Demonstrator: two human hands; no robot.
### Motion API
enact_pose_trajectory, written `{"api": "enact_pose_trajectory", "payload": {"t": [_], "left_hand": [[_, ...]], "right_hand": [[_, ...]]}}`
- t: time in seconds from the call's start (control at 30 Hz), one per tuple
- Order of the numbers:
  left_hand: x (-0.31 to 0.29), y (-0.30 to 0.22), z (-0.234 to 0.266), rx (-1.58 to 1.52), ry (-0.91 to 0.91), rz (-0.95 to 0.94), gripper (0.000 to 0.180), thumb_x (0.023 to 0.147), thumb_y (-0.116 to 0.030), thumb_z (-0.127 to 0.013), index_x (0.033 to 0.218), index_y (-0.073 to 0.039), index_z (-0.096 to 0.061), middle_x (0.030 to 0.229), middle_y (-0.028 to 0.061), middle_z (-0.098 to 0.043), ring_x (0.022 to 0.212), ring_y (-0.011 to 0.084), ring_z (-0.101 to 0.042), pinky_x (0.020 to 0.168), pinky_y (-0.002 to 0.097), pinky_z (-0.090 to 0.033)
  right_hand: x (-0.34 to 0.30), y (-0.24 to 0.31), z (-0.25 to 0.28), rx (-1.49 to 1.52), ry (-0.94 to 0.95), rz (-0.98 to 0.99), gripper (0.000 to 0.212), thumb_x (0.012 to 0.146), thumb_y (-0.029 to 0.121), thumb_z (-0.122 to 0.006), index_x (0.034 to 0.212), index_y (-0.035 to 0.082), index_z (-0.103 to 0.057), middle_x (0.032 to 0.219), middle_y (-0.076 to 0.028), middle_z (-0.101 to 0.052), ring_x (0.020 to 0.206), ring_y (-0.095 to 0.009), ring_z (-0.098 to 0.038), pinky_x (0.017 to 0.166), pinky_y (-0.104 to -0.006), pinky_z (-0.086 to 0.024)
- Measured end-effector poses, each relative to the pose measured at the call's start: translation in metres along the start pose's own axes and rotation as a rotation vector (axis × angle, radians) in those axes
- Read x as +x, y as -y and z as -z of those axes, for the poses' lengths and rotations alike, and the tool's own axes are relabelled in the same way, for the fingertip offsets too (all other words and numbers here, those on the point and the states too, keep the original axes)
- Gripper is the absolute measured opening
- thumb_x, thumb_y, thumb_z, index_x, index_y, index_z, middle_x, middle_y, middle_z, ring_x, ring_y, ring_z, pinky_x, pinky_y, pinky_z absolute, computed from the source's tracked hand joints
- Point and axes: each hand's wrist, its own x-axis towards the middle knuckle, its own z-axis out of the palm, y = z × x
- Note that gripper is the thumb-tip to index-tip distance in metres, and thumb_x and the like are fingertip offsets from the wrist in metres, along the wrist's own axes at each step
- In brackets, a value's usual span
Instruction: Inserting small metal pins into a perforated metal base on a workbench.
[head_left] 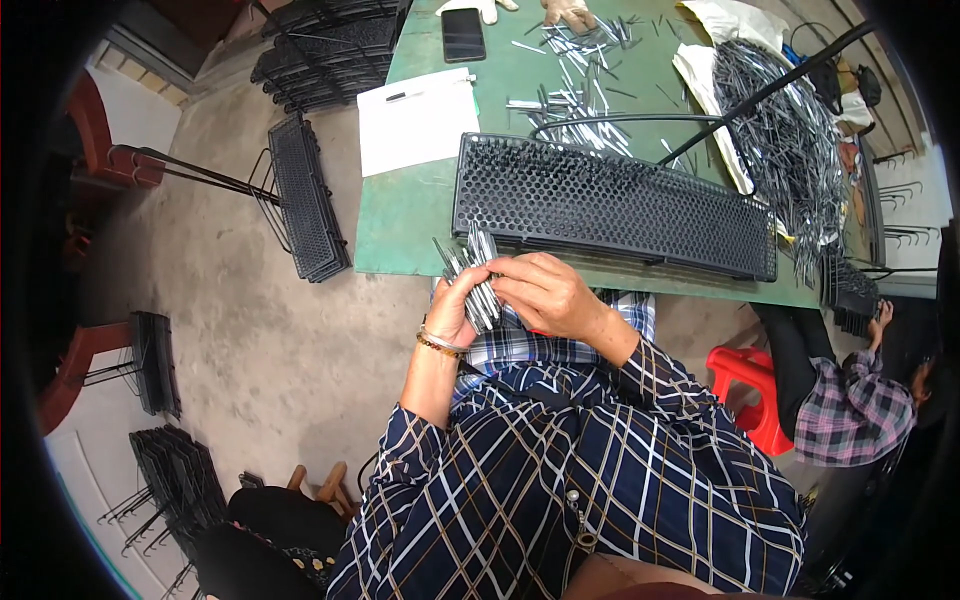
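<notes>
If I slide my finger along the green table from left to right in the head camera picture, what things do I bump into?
White paper sheet → black phone → loose heap of metal pins → long black perforated grille → big pile of dark wire pieces on white cloth.

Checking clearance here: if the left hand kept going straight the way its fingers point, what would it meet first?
Probably the near edge of the green table, just left of the black perforated rack; the left hand holds a bundle of grey metal pins pointing up there. Depth is unclear.
</notes>
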Motion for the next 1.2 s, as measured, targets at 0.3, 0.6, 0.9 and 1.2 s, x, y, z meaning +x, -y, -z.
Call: {"api": "enact_pose_trajectory", "payload": {"t": [0.3, 0.6, 0.9, 1.2], "left_hand": [[-0.017, 0.0, 0.009, 0.048, -0.039, -0.077, 0.023, 0.083, -0.006, -0.059, 0.104, 0.002, -0.057, 0.09, 0.0087, -0.064, 0.074, 0.0162, -0.064, 0.061, 0.0277, -0.055], [-0.033, -0.007, 0.024, 0.059, -0.117, -0.08, 0.028, 0.081, -0.006, -0.063, 0.107, 0.001, -0.056, 0.088, 0.0089, -0.064, 0.073, 0.0166, -0.062, 0.061, 0.0268, -0.053], [-0.032, -0.006, 0.013, 0.096, -0.195, -0.104, 0.017, 0.081, -0.005, -0.063, 0.097, 0.001, -0.06, 0.088, 0.0094, -0.065, 0.072, 0.0168, -0.064, 0.059, 0.0265, -0.054], [-0.03, -0.011, -0.001, 0.153, -0.192, -0.134, 0.018, 0.081, -0.006, -0.062, 0.096, 0.003, -0.059, 0.081, 0.0077, -0.064, 0.068, 0.0155, -0.063, 0.058, 0.0267, -0.054]], "right_hand": [[-0.006, 0.006, -0.009, 0.59, 0.031, -0.401, 0.016, 0.077, -0.002, -0.066, 0.093, -0.002, -0.068, 0.103, -0.013, -0.065, 0.09, -0.022, -0.063, 0.079, -0.0299, -0.05], [-0.008, -0.014, -0.056, 0.092, 0.005, -0.437, 0.015, 0.08, 0.008, -0.063, 0.091, -0.003, -0.063, 0.09, -0.014, -0.062, 0.073, -0.027, -0.064, 0.063, -0.0316, -0.051], [-0.005, -0.013, -0.073, -0.287, 0.228, -0.359, 0.027, 0.07, 0.002, -0.057, 0.096, -0.005, -0.056, 0.086, -0.013, -0.053, 0.075, -0.027, -0.061, 0.062, -0.0344, -0.051], [-0.008, -0.013, -0.052, 0.619, 0.09, -0.89, 0.037, 0.087, 0.005, -0.055, 0.122, -0.005, -0.05, 0.085, -0.005, -0.057, 0.066, -0.007, -0.055, 0.054, -0.022, -0.046]]}}
